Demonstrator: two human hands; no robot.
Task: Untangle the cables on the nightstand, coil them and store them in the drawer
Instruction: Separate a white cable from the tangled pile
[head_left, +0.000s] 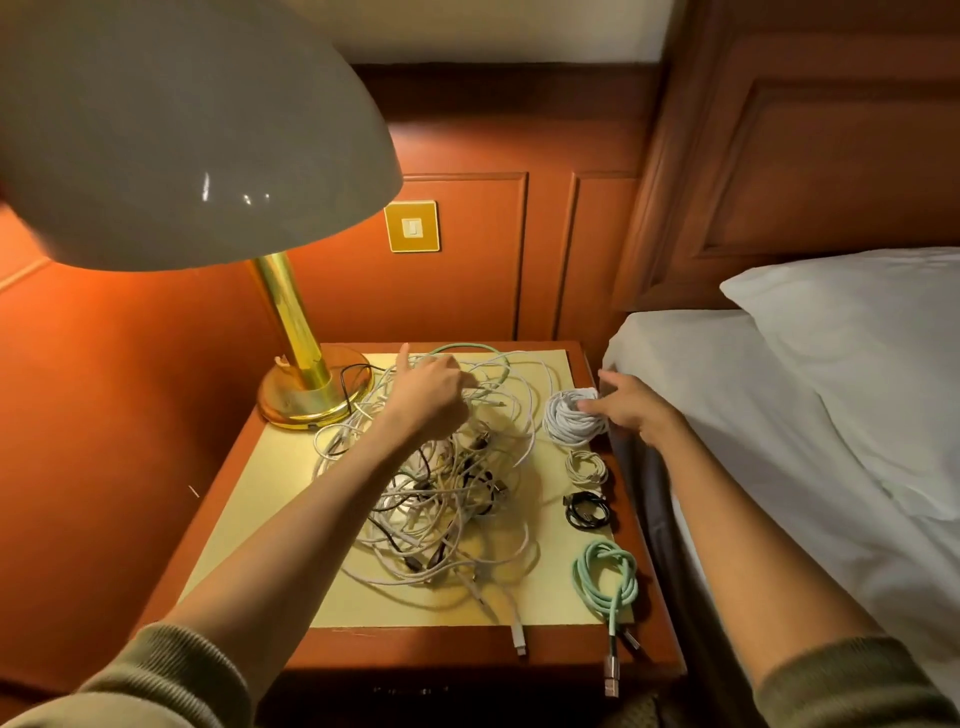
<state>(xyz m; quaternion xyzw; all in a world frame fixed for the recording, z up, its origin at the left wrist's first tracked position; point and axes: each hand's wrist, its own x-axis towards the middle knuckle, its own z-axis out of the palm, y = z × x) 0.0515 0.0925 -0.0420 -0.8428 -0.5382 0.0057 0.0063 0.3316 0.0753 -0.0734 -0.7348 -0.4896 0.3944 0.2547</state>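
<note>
A wooden bench (260, 509) with a smooth, pale yellow top is seen from above. A loose tangle (447, 514) of thin white, beige and black cables is spread over its middle, with a mint green strand looped at the far side. Four coils are laid in a row along the right edge, apart from one another: a thick white coil (569, 426) farthest, then a small beige coil (586, 466), a black coil (587, 510) and a braided green coil (607, 577) nearest, one metal plug of which reaches past the front edge. A lamp (306, 332) with a glossy domed shade, brass stem and round base is stood at the far left corner.

The left hand (428, 397) is sunk in the far part of the tangle, fingers curled round white strands and forefinger raised. The right hand (631, 405) is held with fingers (589, 405) nearly straight, their tips laid on the white coil and the thumb lifted clear. A white-sheeted bed (753, 415) is seen just right of the bench.
</note>
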